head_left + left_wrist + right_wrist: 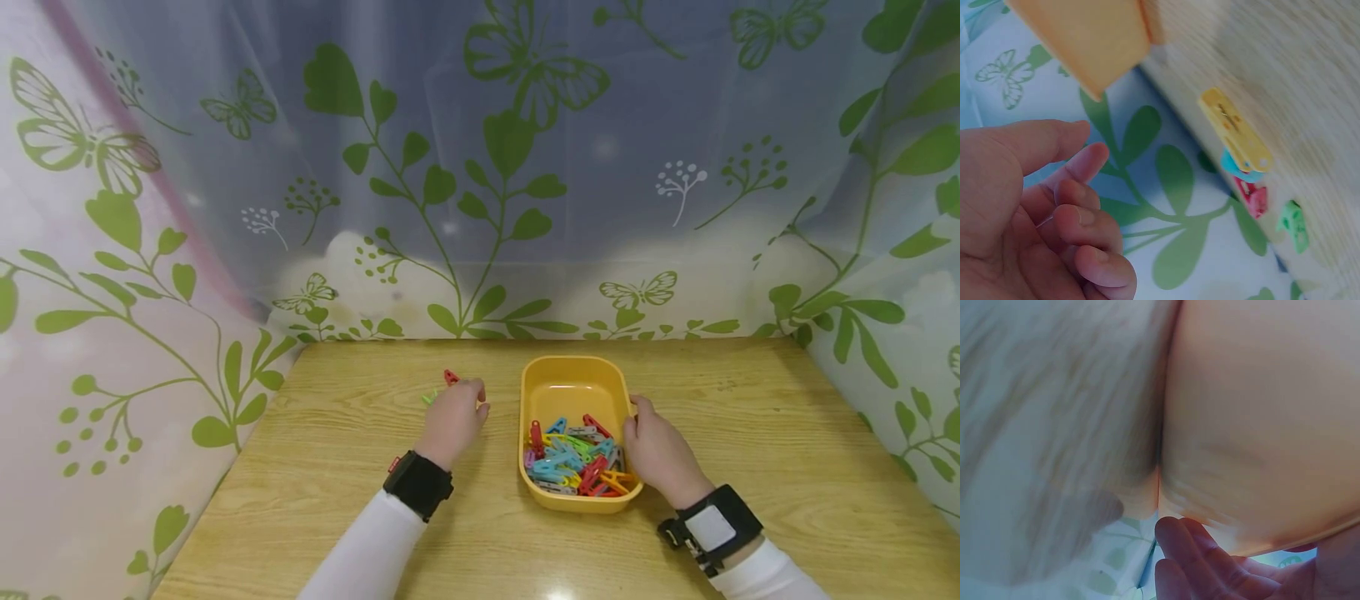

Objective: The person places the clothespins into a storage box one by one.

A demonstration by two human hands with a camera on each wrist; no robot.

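Observation:
A yellow plastic bin [573, 369] sits on the table, its near half filled with a pile of colourful clothespins [577, 458]. At its right side my right hand [663, 450] grips the rim; in the right wrist view its fingers [1200, 556] lie against the bin's outer wall. To the left of the bin hovers my left hand [453, 421], its fingers loosely bent around nothing. Just beyond it a few clothespins lie on the table: a yellow one [1235, 130] over a blue one [1242, 169], a red one [1252, 197] and a green one [1295, 226].
The wooden table [750, 417] runs back to a curtain [420, 192] printed with leaves and butterflies. More of this cloth hangs at the left and right sides. Both wrists wear black straps.

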